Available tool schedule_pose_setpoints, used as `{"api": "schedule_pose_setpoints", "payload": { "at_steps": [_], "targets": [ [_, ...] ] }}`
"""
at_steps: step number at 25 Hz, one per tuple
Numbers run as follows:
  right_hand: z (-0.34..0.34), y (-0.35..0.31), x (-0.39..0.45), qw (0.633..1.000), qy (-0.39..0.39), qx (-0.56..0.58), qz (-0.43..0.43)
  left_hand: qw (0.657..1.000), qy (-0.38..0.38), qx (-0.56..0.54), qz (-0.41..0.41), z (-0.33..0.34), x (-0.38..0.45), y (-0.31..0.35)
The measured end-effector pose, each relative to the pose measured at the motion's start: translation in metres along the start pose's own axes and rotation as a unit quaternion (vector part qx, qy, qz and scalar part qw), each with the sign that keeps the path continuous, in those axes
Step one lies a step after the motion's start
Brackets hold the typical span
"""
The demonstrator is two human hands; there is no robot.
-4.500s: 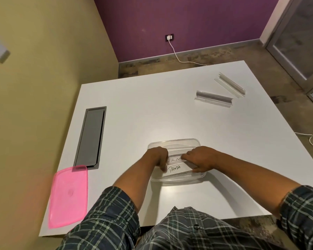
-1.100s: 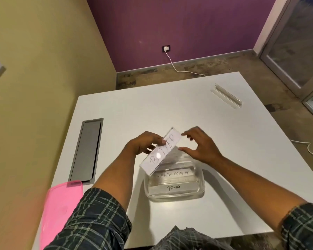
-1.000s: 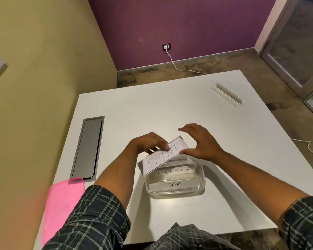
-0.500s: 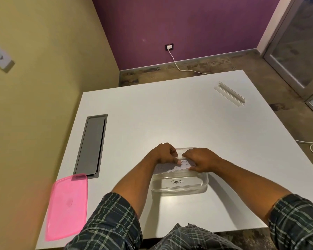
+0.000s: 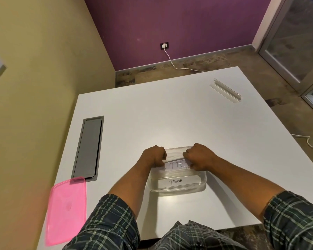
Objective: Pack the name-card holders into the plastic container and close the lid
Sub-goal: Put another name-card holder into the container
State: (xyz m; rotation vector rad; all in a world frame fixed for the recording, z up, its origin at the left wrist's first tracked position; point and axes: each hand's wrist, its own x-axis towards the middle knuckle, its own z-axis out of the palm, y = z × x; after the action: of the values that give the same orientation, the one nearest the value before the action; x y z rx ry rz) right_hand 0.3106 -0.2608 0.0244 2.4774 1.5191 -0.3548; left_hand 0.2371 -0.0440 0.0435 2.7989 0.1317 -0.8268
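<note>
A clear plastic container (image 5: pixel 177 191) sits on the white table (image 5: pixel 170 123) just in front of me. Inside it, a name-card holder marked "PANDA" (image 5: pixel 178 181) lies along the near wall. Behind it, a second holder with a hand-written card (image 5: pixel 175 165) is gripped at its two ends: my left hand (image 5: pixel 154 156) on the left end, my right hand (image 5: pixel 199 156) on the right end, both reaching down into the container. One clear holder (image 5: pixel 226 91) lies loose at the far right of the table. The pink lid (image 5: pixel 66 209) lies flat at the table's near left corner.
A grey cable hatch (image 5: pixel 89 147) is set into the table along its left side, its near end under the lid's corner. A yellow wall runs close along the left. A white cable (image 5: pixel 309 141) trails on the floor beyond the table's right edge.
Both hands lowered the hand-written holder from above the container down into it, behind the "PANDA" holder. Before that, two loose holders lay at the far right; one lies there now.
</note>
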Motion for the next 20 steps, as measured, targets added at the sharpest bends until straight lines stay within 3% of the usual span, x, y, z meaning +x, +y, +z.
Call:
{"api": "schedule_pose_setpoints", "payload": {
  "at_steps": [5,10,12,15,18,20],
  "targets": [
    [0.007,-0.015,0.011,0.996,-0.084,-0.032,0.011,0.998,0.030,0.051,0.000,0.016,-0.007,0.003],
    [0.014,-0.014,0.011,0.996,-0.079,-0.034,0.002,0.993,0.042,0.108,0.015,0.024,-0.001,0.007],
    [0.013,-0.008,0.008,0.999,-0.025,0.005,-0.024,0.991,0.059,0.116,0.038,0.020,0.002,0.008],
    [0.018,0.009,0.000,0.988,0.140,0.036,-0.052,0.984,0.140,0.096,0.062,0.004,0.008,0.017],
    [0.016,0.037,-0.005,0.963,0.246,0.107,0.022,0.980,0.190,0.025,0.053,-0.017,0.022,0.035],
    [0.005,0.061,-0.009,0.947,0.258,0.161,0.105,0.979,0.199,-0.031,0.037,-0.033,0.036,0.048]
  ]
}}
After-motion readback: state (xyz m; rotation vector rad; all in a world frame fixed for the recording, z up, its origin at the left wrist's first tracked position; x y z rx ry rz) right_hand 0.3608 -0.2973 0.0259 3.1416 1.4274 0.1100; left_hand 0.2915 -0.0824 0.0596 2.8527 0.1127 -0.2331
